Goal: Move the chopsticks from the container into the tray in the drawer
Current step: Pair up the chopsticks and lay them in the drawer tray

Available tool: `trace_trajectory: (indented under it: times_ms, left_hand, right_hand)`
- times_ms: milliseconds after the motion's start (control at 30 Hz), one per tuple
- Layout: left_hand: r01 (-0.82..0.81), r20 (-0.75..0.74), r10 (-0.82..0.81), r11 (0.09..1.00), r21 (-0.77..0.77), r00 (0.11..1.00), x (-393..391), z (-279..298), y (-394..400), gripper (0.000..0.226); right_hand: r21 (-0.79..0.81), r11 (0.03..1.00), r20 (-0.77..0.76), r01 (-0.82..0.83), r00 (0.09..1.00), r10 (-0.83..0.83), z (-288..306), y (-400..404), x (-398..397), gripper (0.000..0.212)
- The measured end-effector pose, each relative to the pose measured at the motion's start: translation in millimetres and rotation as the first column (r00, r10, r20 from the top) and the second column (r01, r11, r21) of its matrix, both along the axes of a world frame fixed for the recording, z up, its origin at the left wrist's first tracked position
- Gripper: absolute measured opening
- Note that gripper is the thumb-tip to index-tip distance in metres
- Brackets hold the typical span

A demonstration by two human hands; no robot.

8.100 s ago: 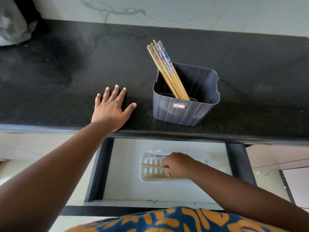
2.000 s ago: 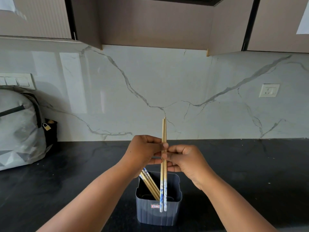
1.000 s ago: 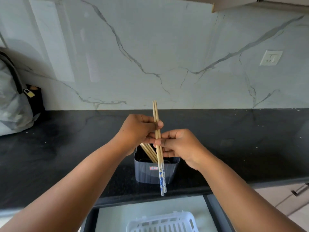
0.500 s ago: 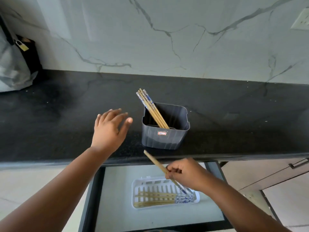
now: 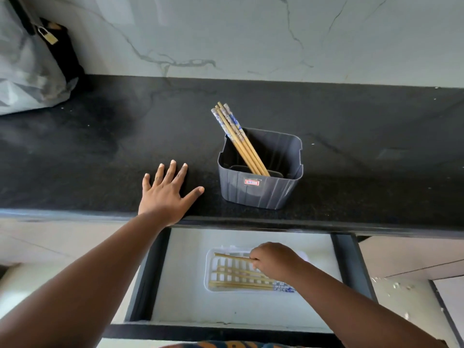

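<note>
A: What sort of place is this?

B: A kitchen: a black stone counter under a pale marble-veined wall, with an open drawer below its front edge.

A: What's nearest?

B: The drawer, where a white slotted tray lies on the pale floor. The right hand is over the tray, fingers closed around a pair of chopsticks that point left, just above the tray. More chopsticks already lie flat in the tray, their blue-patterned ends to the right.

A: And the other hand?

B: The left hand lies flat on the counter edge, fingers spread, holding nothing.

A: Farther back?

B: Just beside it to the right stands the grey container, with several remaining chopsticks leaning toward its back left corner. A grey bag with a small padlock sits at the far left against the wall.
</note>
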State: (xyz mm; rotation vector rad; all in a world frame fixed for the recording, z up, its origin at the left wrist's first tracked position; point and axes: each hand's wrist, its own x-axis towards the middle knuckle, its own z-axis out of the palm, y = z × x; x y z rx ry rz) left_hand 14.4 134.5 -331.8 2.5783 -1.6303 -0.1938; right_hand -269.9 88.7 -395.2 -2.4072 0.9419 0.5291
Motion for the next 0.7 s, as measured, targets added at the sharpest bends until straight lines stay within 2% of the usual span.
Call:
trace_trajectory:
  times_ms: [167,233,433,633,700]
  left_hand:
    - [-0.015,0.0,0.015,1.0,-0.017,1.0,1.3,-2.1,-0.7,0.087]
    - [-0.021,-0.005,0.021,0.999,-0.033,1.0,2.0,-2.5,-1.1,0.086]
    - [-0.022,0.001,0.022,0.999,-0.043,1.0,1.1,-1.5,-0.6,0.084]
    - [-0.025,0.005,0.025,0.999,-0.04,1.0,1.6,-2.1,-1.6,0.085]
    - [-0.025,0.006,0.026,0.999,-0.041,1.0,1.5,-2.2,-1.0,0.087]
  right_hand:
    - [-0.012,0.999,-0.136,-0.037,0.99,0.035,-23.6,1.3,6.2,0.01]
    - [-0.039,0.998,-0.169,-0.058,0.984,0.051,-26.5,5.4,8.7,0.014]
    - [-0.081,0.996,0.001,-0.027,1.0,0.028,-41.8,12.0,0.7,0.016]
    - [-0.104,0.992,0.004,-0.069,0.998,0.07,-40.3,17.7,-3.9,0.026]
    - [-0.067,0.994,-0.006,-0.091,0.996,0.091,-41.3,16.8,-6.0,0.025]
